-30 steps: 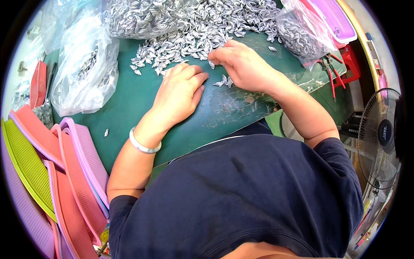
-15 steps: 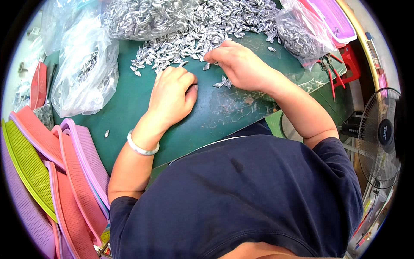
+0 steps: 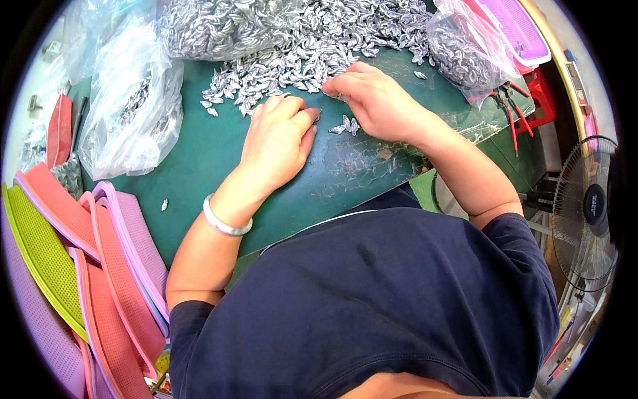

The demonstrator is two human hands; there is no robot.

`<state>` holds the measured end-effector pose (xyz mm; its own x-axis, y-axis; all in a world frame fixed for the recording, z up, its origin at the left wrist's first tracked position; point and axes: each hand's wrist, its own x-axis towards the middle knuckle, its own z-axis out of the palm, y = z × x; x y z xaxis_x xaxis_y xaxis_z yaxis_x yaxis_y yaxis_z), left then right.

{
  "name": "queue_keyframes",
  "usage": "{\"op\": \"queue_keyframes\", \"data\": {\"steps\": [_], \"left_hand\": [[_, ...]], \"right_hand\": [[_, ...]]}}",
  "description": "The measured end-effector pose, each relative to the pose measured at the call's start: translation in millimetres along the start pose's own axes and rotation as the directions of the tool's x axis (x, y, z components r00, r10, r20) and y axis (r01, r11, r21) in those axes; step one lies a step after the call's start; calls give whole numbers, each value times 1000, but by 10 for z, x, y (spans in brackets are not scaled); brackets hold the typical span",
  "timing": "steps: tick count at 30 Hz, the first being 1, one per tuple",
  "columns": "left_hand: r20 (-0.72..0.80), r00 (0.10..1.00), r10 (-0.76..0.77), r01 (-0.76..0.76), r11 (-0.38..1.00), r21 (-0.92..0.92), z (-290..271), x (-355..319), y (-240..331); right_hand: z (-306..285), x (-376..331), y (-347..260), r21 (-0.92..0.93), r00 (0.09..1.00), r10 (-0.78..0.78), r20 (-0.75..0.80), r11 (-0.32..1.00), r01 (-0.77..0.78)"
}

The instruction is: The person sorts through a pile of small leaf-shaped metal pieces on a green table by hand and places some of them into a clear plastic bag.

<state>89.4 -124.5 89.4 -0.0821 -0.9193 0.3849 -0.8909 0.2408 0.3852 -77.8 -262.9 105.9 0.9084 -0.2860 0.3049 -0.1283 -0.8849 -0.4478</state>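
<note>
On the green tabletop (image 3: 219,153), a large pile of small silver leaf-shaped pieces (image 3: 319,60) spreads across the far side. My left hand (image 3: 276,139), with a pale bangle at the wrist, rests at the pile's near edge. Its thumb and forefinger close on a small silver piece (image 3: 318,114), of which only an edge shows. To the right, my right hand (image 3: 375,103) is closed with fingertips together by the pile; whatever is between them is hidden. A little cluster of silver pieces (image 3: 345,125) lies just below the right fingers.
Clear plastic bags of silver pieces stand at far left (image 3: 133,113), far middle (image 3: 222,30) and far right (image 3: 465,56). Red-handled pliers (image 3: 510,113) lie by the right edge. Stacked perforated baskets (image 3: 119,286) fill the lower left. A fan (image 3: 588,206) stands at right.
My left hand has moved right and slightly away from me, toward my right hand. A loose piece between the hands no longer lies there. My right hand has shifted slightly right.
</note>
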Motion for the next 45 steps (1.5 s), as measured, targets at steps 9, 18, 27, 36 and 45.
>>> {"op": "queue_keyframes", "data": {"steps": [9,18,27,36,45], "left_hand": [[77,997,-22,24,999,-30,-131,-109,-43],[82,996,-37,41,998,-51,-210,-123,-53],[35,999,-38,38,999,1,-100,11,-12],[89,996,-13,14,1000,-11,-79,3,-26],[10,1000,-23,23,999,-38,1,105,46]], "right_hand": [[-24,14,-2,57,999,44,-30,997,-42],[30,29,-72,74,995,-95,-7,993,96],[34,33,-61,-3,995,-104,-5,995,104],[59,-17,7,-50,995,-91,-45,995,88],[51,21,6,-18,995,-80,-63,997,79]]}}
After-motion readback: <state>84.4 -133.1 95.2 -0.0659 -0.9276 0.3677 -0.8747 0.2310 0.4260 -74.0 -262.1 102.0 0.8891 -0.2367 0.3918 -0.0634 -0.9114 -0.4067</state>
